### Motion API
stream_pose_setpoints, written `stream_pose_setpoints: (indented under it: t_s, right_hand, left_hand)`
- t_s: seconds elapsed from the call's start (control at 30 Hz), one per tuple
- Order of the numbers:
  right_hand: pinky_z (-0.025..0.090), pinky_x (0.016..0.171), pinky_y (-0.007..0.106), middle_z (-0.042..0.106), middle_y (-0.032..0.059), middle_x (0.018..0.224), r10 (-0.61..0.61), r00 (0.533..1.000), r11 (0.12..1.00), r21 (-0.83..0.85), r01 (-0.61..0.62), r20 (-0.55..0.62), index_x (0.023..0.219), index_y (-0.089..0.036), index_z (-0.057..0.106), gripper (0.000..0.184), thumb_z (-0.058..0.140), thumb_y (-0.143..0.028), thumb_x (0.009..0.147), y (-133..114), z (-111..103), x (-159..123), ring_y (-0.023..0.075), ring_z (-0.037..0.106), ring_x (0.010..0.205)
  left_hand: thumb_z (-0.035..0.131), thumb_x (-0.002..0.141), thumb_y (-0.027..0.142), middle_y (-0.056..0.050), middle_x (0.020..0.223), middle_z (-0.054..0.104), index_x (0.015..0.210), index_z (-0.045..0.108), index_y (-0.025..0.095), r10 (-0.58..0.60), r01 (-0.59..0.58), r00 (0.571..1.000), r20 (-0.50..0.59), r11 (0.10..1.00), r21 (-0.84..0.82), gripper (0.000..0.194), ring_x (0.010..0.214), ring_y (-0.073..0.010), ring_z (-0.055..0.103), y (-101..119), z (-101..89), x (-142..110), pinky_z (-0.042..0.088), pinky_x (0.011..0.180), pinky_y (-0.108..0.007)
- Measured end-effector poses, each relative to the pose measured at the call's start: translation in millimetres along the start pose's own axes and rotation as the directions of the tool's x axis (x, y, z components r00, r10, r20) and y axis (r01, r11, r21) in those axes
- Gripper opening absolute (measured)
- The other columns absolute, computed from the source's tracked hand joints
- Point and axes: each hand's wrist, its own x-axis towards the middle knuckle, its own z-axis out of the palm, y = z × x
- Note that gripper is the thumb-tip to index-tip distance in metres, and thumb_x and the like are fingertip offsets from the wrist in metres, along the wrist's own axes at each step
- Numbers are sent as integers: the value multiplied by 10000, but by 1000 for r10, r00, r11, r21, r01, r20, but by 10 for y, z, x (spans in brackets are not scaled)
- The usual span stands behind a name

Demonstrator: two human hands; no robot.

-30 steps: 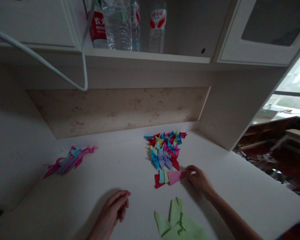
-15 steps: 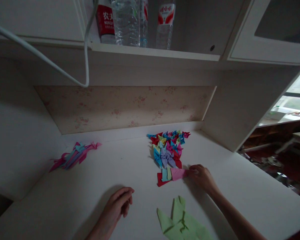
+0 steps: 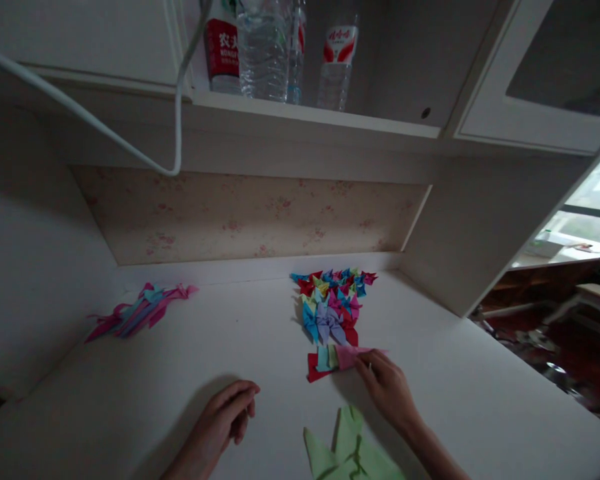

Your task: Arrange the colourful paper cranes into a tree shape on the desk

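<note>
My right hand (image 3: 387, 387) pinches the edge of a pink folded paper (image 3: 346, 357) lying on the white desktop. The pink piece overlaps a row of folded papers: a pale green one (image 3: 333, 357), a light blue one (image 3: 323, 359) and a red one (image 3: 316, 371). Behind the row sits a cluster of colourful origami pieces (image 3: 327, 310). My left hand (image 3: 225, 417) hovers or rests over the desk to the left, fingers curled together, with nothing visible in them. Between my hands, at the bottom edge, a larger light green folded paper (image 3: 350, 450) is partly cut off.
A pile of pink, blue and purple folded papers (image 3: 143, 310) lies at the desk's back left. Overhead, a shelf (image 3: 310, 115) holds several plastic bottles (image 3: 263, 57). A white cable (image 3: 105, 133) hangs at the upper left. The side panel (image 3: 460, 247) bounds the desk's right.
My right hand has shifted left and closer to me along the pink paper, its fingers now over the paper's near edge. My left hand keeps its curled pose. The camera view has tilted slightly.
</note>
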Motion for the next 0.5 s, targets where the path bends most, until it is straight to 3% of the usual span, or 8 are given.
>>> stream_pose_setpoints:
  t_s: [0.1,0.23,0.37,0.5]
  right_hand:
    - [376,564,246,633,27,671,30,982,988,145,-57,184,789,-183,674,379,443,-461,903,-340,123,-104,149,534,586]
    - [287,509,214,549,-25,581,-111,896,962,271,-11,431,713,-167,662,351,485,-412,892,-930,349,-176,95,441,528]
    - [254,473,205,515,-51,528,-156,840,876,466,-126,520,680,-167,675,344,534,-419,868,-1388,739,-201,75,378,484]
    - [376,581,206,648,-13,618,-226,821,709,666,-229,524,667,-171,714,430,477,-439,907,-1506,1127,-211,98,533,568]
  left_hand:
    - [715,650,447,29,579,561,806,666,140,20,-21,1000,24,999,43,347,386,-44,369,-74,-37,60,218,381,-189]
    - [675,715,440,25,608,575,833,659,151,42,-47,997,60,995,83,312,399,-40,368,-113,-58,89,211,391,-189]
    - [676,698,394,39,574,539,776,646,148,30,-32,999,38,997,65,261,410,-41,338,-92,-41,68,207,398,-191]
    - [641,660,325,37,576,538,778,658,141,60,-60,998,11,996,66,220,433,-52,341,-81,-37,59,227,408,-195]
